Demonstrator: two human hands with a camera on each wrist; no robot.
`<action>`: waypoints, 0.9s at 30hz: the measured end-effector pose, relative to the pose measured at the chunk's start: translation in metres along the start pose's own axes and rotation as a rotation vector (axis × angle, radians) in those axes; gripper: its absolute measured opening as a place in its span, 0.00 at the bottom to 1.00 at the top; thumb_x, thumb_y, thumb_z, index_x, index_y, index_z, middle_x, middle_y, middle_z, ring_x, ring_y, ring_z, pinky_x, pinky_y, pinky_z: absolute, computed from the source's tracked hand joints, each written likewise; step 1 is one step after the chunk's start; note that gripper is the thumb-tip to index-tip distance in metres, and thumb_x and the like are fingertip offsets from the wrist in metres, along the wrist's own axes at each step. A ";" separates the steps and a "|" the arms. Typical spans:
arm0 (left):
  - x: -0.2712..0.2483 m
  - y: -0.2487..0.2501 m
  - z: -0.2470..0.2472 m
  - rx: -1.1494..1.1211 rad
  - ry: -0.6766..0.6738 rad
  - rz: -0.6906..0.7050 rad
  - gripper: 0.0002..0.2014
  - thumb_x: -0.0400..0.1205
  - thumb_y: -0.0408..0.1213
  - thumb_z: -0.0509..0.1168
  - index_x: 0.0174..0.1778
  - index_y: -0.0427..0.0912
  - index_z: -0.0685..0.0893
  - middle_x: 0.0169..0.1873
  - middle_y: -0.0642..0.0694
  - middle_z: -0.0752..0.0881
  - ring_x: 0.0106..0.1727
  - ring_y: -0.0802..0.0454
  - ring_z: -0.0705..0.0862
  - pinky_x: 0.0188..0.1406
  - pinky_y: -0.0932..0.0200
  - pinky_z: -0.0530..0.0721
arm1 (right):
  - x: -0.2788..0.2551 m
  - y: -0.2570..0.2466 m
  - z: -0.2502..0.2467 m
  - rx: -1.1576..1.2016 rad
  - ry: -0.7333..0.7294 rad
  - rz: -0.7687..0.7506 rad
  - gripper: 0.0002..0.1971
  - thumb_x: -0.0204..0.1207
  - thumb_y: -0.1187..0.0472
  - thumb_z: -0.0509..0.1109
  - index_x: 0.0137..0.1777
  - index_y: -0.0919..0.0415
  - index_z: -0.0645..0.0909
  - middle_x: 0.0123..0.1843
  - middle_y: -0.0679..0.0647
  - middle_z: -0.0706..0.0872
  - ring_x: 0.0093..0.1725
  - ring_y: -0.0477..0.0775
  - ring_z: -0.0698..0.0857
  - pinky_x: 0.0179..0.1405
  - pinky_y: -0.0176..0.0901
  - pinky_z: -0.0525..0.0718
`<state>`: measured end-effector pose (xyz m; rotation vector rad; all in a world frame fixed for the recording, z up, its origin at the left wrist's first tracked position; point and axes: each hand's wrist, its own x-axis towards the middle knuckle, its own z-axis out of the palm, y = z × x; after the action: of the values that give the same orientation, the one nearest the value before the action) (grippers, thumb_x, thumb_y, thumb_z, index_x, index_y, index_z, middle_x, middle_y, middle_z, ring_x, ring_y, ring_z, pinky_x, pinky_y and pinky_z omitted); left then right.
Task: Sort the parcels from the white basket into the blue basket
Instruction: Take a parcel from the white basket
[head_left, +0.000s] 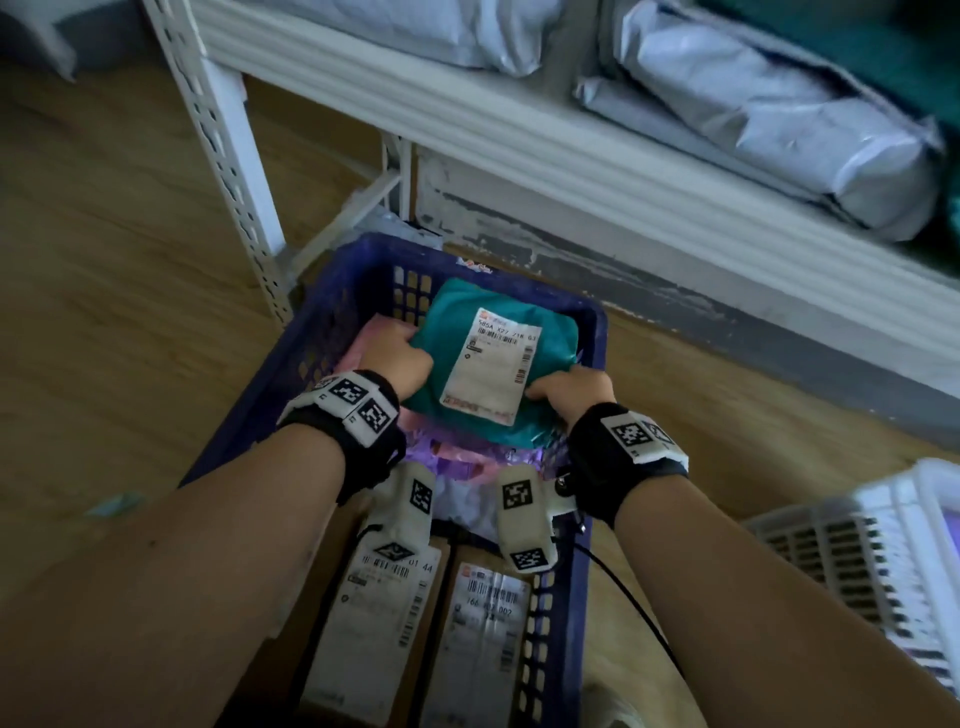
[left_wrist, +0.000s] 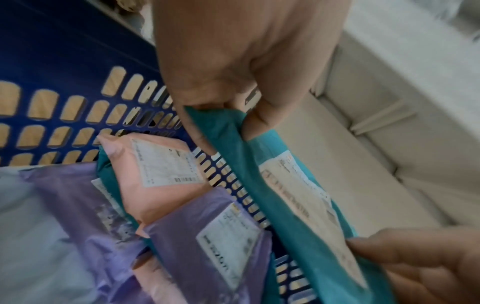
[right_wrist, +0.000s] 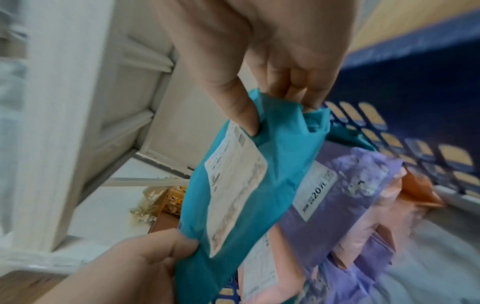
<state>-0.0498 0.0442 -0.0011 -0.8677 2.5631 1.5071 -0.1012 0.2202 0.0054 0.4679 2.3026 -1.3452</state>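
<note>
The white label (head_left: 491, 364) on the teal parcel (head_left: 452, 332) reads "585A X27 218 03" above barcodes; the last digits are blurred, and its smaller print is too small to read. Nearer the person, one box label (head_left: 379, 603) shows "01 44" beside a barcode, and the label next to it (head_left: 485, 623) shows "166 402 002", uncertain through blur. In the right wrist view, the label (right_wrist: 315, 197) on the purple parcel (right_wrist: 345, 205) bears a large "20", the characters around it unreadable.
</note>
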 end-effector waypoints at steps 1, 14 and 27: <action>-0.012 0.008 -0.006 -0.033 0.009 -0.017 0.13 0.68 0.29 0.64 0.46 0.34 0.87 0.40 0.38 0.87 0.42 0.45 0.84 0.41 0.53 0.80 | -0.011 -0.004 -0.007 -0.014 0.005 -0.025 0.07 0.66 0.72 0.74 0.44 0.64 0.83 0.42 0.58 0.86 0.44 0.58 0.85 0.39 0.45 0.84; -0.128 0.044 -0.044 -0.453 -0.124 -0.117 0.21 0.64 0.20 0.59 0.53 0.25 0.82 0.51 0.25 0.84 0.54 0.32 0.85 0.61 0.35 0.81 | -0.112 0.006 -0.059 0.387 -0.022 -0.142 0.23 0.64 0.75 0.75 0.60 0.67 0.79 0.55 0.63 0.88 0.50 0.63 0.89 0.53 0.59 0.87; -0.155 0.055 -0.064 -0.465 -0.191 -0.092 0.06 0.82 0.27 0.57 0.48 0.40 0.77 0.38 0.44 0.81 0.36 0.51 0.79 0.29 0.62 0.74 | -0.116 0.001 -0.071 0.327 -0.105 -0.197 0.11 0.67 0.75 0.70 0.45 0.61 0.83 0.52 0.64 0.89 0.51 0.67 0.88 0.57 0.64 0.85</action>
<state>0.0688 0.0807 0.1243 -0.8121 2.0422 2.0814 -0.0156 0.2754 0.0961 0.2652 2.0939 -1.8103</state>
